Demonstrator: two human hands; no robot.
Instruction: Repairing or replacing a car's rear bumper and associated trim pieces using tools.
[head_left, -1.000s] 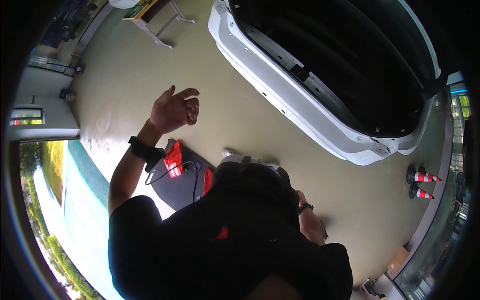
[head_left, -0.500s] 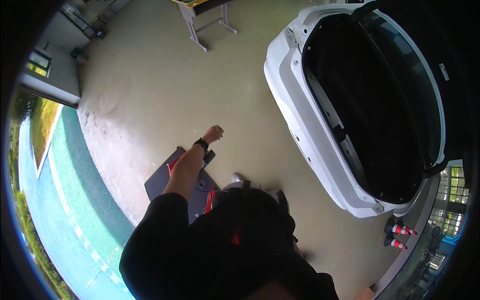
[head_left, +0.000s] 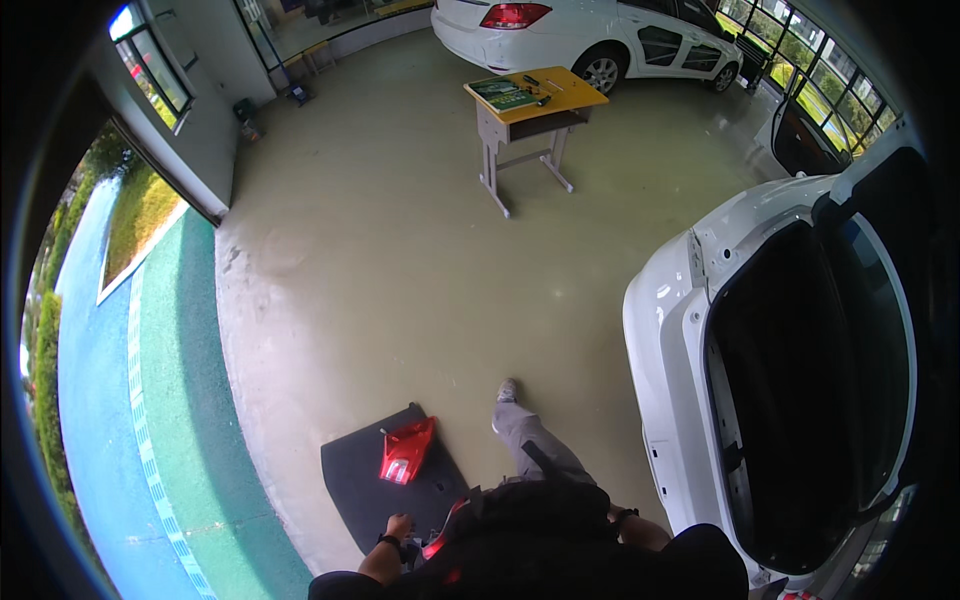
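My left hand [head_left: 400, 525], with a dark band at the wrist, is low on the left beside a dark grey panel [head_left: 352, 470] on the floor. Its fingers look curled, and I see nothing in them. A red tail light [head_left: 407, 450] with a pale lens section lies on the panel. Nearer my body a second red piece [head_left: 447, 526] shows, partly covered by my clothing. My right hand [head_left: 614, 513] is down at my right side, with a dark watch on the wrist; its fingers are hidden by my body.
On the right stands a white car [head_left: 660, 330] with its trunk open. Ahead is a small desk [head_left: 580, 92] bearing a green booklet and small tools. Another white car [head_left: 590, 30] is parked beyond it. At the left a doorway opens onto green and blue paving [head_left: 165, 400].
My left arm, stretched forward over the floor before, has dropped back to my side. The view has shifted forward, bringing the desk and far car into sight; one leg now reaches ahead.
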